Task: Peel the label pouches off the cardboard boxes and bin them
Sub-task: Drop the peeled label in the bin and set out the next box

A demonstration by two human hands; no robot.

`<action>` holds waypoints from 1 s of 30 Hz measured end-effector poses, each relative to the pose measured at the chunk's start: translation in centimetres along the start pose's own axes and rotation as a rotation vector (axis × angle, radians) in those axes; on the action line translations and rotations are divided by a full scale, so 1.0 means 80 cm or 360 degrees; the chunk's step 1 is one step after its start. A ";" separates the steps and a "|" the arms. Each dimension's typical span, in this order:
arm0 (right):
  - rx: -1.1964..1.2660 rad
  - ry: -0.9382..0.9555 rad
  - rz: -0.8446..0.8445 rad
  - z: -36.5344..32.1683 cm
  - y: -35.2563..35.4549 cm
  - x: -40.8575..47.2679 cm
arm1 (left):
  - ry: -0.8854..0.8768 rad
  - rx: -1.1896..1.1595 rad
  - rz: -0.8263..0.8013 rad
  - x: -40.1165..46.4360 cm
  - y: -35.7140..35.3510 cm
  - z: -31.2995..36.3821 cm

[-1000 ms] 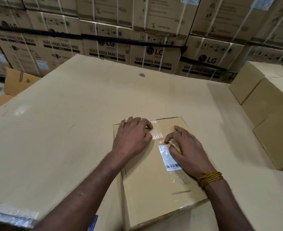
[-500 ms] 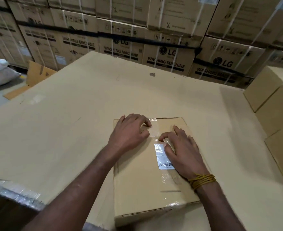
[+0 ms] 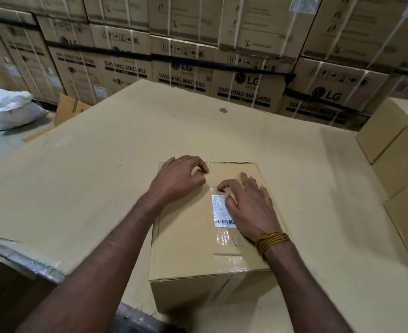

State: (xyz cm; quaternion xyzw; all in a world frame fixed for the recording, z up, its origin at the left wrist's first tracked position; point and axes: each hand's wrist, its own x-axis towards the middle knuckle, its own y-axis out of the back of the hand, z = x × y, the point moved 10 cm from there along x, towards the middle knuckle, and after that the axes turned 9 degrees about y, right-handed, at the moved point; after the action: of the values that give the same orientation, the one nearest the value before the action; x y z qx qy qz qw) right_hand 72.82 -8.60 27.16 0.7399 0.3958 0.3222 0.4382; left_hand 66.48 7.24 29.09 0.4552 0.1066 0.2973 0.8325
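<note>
A brown cardboard box (image 3: 186, 248) lies flat in front of me on the work surface. A clear label pouch (image 3: 224, 239) is stuck along its top, with a white barcode label (image 3: 219, 212) inside. My left hand (image 3: 178, 179) rests on the box's far left corner, its bent fingertips touching the pouch's far edge. My right hand (image 3: 248, 207) presses on the pouch with spread, slightly bent fingers, the thumb lying on the label. No part of the pouch looks lifted.
The box sits on a large cardboard sheet (image 3: 102, 176) over a table with a metal edge (image 3: 25, 263). Plain boxes (image 3: 395, 164) are stacked at the right. Strapped washing machine cartons (image 3: 246, 87) wall the back. A white sack (image 3: 8, 109) lies on the floor at left.
My view has swung left, bringing the white sack into sight. Both hands stay on the box; the right fingers have crept slightly toward the pouch's far end.
</note>
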 end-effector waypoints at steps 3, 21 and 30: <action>0.0016 -0.0012 -0.0008 -0.001 0.000 0.000 | 0.0004 -0.0015 0.0017 0.000 0.001 -0.001; 0.0001 -0.0036 -0.0021 -0.006 0.003 -0.001 | -0.0042 -0.0042 0.0016 -0.006 0.002 -0.002; 0.0017 -0.0046 -0.0006 -0.003 0.004 0.000 | -0.0039 -0.0027 0.0026 -0.003 0.001 -0.005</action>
State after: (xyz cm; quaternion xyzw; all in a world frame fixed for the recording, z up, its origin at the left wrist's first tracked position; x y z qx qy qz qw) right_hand 72.74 -8.62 27.52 0.7461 0.3927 0.3085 0.4404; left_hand 66.05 7.39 28.89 0.4527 0.0902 0.2993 0.8351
